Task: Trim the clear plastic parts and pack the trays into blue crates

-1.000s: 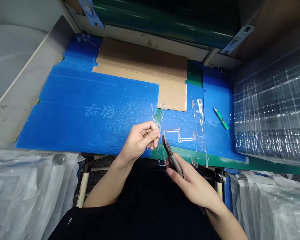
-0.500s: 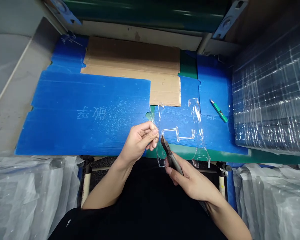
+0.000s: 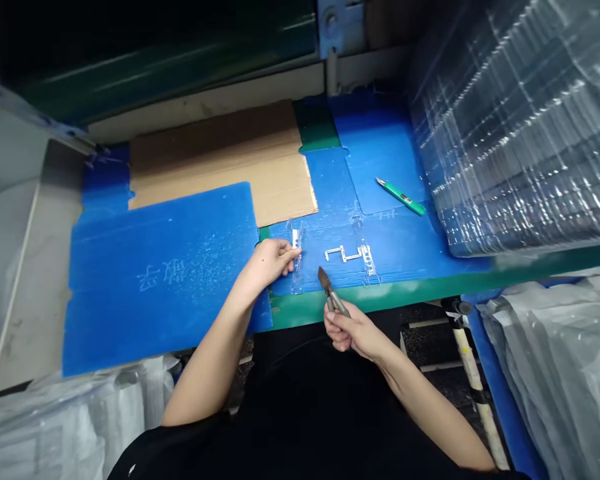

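Left hand [image 3: 267, 263] status?

Pinching, thumb and fingers on the left clear part [image 3: 295, 238], which lies on the blue sheet [image 3: 310, 275].

And the right hand [image 3: 353, 330]?

Wrapped round the cutters [image 3: 325, 280]. Tip points between the two parts, near the zigzag strip [image 3: 343, 255], no contact visible.

What's done?

Visible gap from left clear part to the strip's near end. I'd call that side separated.

What's left?

Strip's other end meets the right clear part [image 3: 369, 260]. Probably joined, but clear plastic reads poorly here, so unconfirmed. I'd count that side as open.

Green knife [image 3: 401, 196]?

Lying off to the right, untouched.
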A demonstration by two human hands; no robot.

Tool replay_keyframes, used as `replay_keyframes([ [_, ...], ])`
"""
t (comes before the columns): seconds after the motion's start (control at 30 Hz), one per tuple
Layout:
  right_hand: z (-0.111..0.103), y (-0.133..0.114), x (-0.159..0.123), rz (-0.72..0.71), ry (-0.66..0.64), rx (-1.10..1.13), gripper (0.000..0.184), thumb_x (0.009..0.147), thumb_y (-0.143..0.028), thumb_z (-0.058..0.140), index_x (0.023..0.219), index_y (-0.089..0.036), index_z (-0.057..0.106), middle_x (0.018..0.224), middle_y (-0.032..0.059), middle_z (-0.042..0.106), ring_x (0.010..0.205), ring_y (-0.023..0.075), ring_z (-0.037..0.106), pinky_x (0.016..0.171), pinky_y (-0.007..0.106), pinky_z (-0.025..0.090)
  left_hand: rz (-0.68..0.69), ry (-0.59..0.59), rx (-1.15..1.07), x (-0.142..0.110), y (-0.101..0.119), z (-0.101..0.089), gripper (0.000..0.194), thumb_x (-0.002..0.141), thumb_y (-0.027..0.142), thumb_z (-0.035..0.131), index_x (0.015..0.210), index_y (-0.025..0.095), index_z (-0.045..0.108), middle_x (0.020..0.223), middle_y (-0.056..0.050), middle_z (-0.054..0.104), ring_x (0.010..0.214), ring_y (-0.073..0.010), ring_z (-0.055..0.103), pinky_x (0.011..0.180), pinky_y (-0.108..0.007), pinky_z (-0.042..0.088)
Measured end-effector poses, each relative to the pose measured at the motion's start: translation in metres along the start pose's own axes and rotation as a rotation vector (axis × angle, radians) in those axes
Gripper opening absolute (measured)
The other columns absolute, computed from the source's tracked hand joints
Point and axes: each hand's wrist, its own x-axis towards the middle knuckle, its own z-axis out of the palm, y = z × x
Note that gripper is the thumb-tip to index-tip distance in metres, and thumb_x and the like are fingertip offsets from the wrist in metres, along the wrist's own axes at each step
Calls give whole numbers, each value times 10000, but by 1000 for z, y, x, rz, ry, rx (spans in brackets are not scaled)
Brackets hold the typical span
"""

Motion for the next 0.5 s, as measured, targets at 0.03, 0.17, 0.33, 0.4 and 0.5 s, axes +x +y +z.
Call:
replay_keyframes([
  [0.03, -3, 3, -9, 3, -18, 6, 470, 938, -563, 774, 969, -252, 422, 735, -97, 376, 556, 59, 239, 487, 199, 191, -15, 57, 192, 1, 3, -8, 536, 964, 677, 691, 741, 191, 660, 667, -79, 716, 578, -197, 640, 599, -292, 457],
  [0.17, -17, 16, -43, 28, -71, -2, 424, 973, -521, 758, 937, -233, 449, 752, -81, 393, 568, 57, 268, 493, 194, 217, 90, 303, 855, 13, 50, -32, 415, 1006, 626, 680, 1075, 222, 747, 949, -141, 801, 913, -344, 757, 725, -353, 471],
  [0.33, -26, 26, -59, 44, -30, -96, 351, 987, -456, 721, 947, -233, 453, 749, -80, 395, 572, 64, 273, 498, 191, 235, 765, -394, 960, 62, 152, 16, 192, 994, 359, 742, 1168, 292, 787, 1238, -72, 786, 1069, -272, 733, 784, -338, 448],
  [0.4, -24, 24, -61, 32, 2, -152, 322, 993, -436, 704, 950, -233, 458, 756, -75, 399, 583, 72, 287, 506, 192, 249, 757, -621, 931, 82, 182, 50, 138, 833, 212, 858, 951, 273, 821, 1002, -45, 800, 914, -256, 722, 760, -343, 428],
  [0.5, -19, 18, -66, 5, 34, -240, 269, 1012, -400, 680, 957, -228, 482, 761, -67, 403, 602, 85, 332, 531, 200, 296, 538, -644, 693, 98, 204, 76, 315, 695, 112, 911, 538, 232, 665, 561, -6, 606, 604, -215, 591, 655, -336, 355],
])
